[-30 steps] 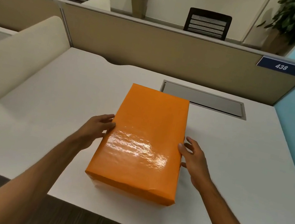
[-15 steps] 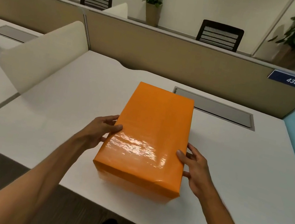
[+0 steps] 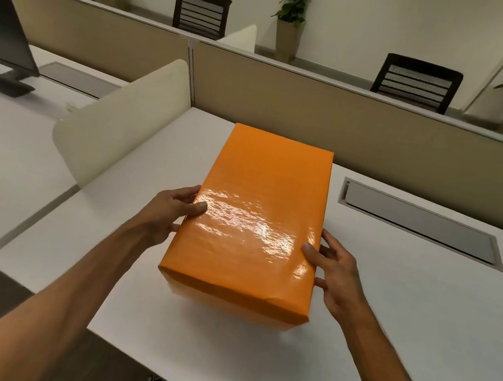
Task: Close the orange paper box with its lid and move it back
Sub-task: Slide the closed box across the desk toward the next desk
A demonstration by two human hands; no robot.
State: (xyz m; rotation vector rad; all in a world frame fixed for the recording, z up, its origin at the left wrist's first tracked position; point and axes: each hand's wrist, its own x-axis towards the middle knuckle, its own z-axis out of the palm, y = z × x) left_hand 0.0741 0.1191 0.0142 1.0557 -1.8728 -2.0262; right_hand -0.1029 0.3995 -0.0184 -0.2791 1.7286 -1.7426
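Note:
The orange paper box [image 3: 259, 212] stands with its glossy lid on, covering the lower part. It rests on the white desk [image 3: 389, 315], its long side running away from me. My left hand [image 3: 169, 212] grips the box's left side, thumb on the lid's top. My right hand [image 3: 335, 272] presses the right side, thumb on the lid's edge and fingers spread down the wall. Both hands hold it near the front half.
A beige partition [image 3: 356, 121] runs along the desk's back, close behind the box. A grey cable hatch [image 3: 419, 221] lies to the right. A cream curved divider [image 3: 119, 130] stands at the left. A monitor [image 3: 0, 25] sits on the neighbouring desk.
The box has slid away from me and leftwards, toward the partition, with both hands staying on its sides. The view has shifted left, bringing the monitor into sight.

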